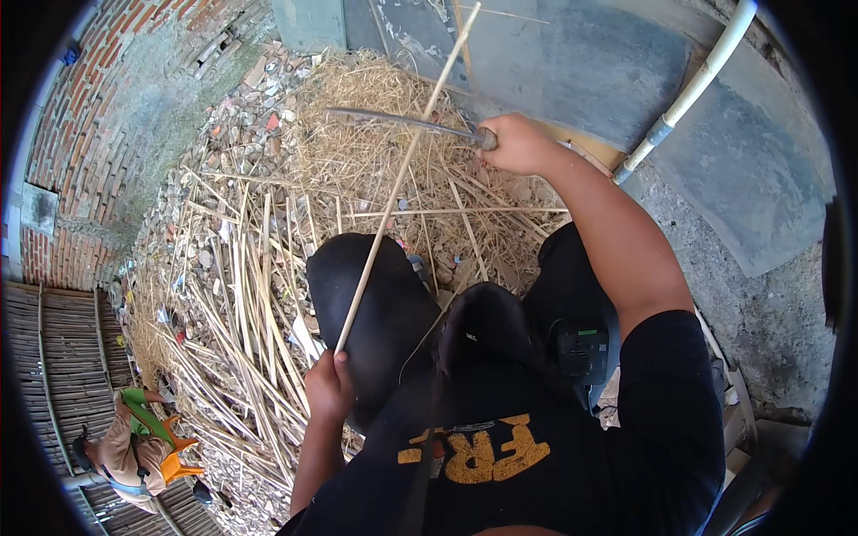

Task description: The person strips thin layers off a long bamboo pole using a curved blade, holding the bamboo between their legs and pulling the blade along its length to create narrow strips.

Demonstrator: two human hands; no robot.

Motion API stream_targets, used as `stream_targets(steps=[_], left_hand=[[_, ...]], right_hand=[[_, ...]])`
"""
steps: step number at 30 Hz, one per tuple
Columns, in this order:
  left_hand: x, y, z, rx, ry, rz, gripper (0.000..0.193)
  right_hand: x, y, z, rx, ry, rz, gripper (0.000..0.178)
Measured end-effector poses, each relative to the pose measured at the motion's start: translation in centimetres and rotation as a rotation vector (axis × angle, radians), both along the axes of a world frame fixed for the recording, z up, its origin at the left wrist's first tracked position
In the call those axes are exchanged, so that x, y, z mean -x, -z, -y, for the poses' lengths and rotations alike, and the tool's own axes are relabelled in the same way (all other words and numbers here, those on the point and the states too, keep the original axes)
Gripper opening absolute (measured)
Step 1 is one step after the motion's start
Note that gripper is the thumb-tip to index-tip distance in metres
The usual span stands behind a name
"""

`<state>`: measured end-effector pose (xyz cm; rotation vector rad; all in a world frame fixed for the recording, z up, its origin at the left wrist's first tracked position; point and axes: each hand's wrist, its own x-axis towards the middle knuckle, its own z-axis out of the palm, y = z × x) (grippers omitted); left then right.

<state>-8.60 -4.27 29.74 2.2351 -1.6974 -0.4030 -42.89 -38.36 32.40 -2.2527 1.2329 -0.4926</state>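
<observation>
My left hand (330, 386) is closed around the lower end of a long, pale bamboo strip (391, 207). The strip slants up and away over my left knee, its far end near the grey panels. A machete (402, 119) with a thin, slightly curved blade is gripped by its handle in my right hand (518, 145). Its blade points left and crosses the strip's upper part; whether the edge touches it I cannot tell. Shavings (357, 98) lie heaped beneath the blade.
Many cut bamboo strips (241, 295) lie over rubble at my left. A brick wall (85, 116) rises at far left, grey panels (572, 67) ahead, and a white pipe (688, 94) at right. At lower left, a person (125, 451) is beside an orange chair (176, 456).
</observation>
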Motion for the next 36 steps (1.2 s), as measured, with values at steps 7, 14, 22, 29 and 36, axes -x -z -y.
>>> stream_targets(steps=[7, 14, 22, 29, 36], left_hand=[[0.6, 0.7, -1.2, 0.047, -0.013, 0.202, 0.028], [1.5, 1.0, -0.8, 0.09, -0.057, 0.304, 0.024], [1.1, 1.3, -1.1, 0.108, -0.027, 0.249, 0.026], [-0.2, 0.2, -0.7, 0.064, 0.034, 0.137, 0.031], [0.2, 0.7, -0.2, 0.045, -0.016, 0.053, 0.032]], right_hand=[[-2.0, -2.7, -3.4, 0.027, -0.101, -0.188, 0.017], [-0.3, -0.6, -0.8, 0.0, -0.044, -0.16, 0.019], [-2.0, -0.3, -1.9, -0.119, -0.1, -0.198, 0.015], [-1.3, -0.6, -1.9, 0.043, -0.024, -0.149, 0.019], [-1.7, -0.6, -1.9, -0.074, -0.096, -0.148, 0.015]])
